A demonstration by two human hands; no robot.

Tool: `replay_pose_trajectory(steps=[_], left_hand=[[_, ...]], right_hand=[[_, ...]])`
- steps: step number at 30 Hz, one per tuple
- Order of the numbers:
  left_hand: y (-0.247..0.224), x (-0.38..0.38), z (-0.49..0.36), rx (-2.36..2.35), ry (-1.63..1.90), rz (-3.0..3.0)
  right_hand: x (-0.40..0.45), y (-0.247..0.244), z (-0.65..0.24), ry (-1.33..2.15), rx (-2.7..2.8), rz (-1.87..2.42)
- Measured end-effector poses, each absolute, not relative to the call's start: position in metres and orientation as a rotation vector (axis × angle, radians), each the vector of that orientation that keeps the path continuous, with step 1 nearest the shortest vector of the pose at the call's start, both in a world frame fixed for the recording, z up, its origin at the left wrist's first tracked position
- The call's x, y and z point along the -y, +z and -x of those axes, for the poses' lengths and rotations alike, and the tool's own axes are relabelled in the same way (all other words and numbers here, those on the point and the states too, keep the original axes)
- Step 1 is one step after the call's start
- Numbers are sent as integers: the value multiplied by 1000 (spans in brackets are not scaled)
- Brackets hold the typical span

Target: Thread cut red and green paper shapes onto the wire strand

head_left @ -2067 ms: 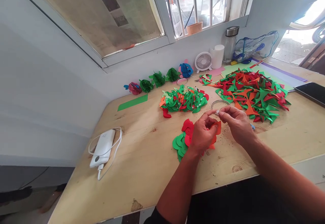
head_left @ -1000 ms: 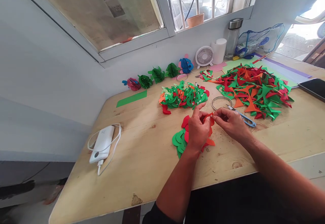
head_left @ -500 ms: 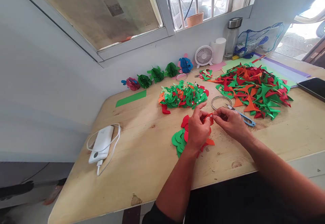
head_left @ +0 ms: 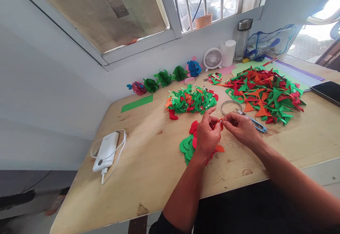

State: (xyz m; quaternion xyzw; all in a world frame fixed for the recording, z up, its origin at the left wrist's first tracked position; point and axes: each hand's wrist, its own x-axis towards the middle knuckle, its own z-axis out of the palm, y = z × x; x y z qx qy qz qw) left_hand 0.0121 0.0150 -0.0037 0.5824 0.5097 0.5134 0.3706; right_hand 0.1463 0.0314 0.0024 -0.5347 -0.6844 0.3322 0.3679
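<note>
Turned inward since the earlier view, the orange paper piece (head_left: 219, 124) sits between your hands, above the red and green cutouts (head_left: 188, 148). Your left hand (head_left: 208, 135) grips it; your right hand (head_left: 243, 129) pinches its edge. The blue-handled snips (head_left: 259, 126) lie beside your right hand, near the metal ring (head_left: 222, 112).

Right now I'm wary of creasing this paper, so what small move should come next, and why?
Probably a light press with the right grip at the edge of the red-orange paper: its fingertips are at that edge, where a small white bit shows, and the left grip holds the piece.
</note>
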Motion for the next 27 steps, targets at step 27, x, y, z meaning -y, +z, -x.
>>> replay_pose_trajectory(steps=[27], left_hand=[[-5,-16,-16,-1343,1372,-1303]], right_hand=[[-30,4,-146,756,1736,1394]])
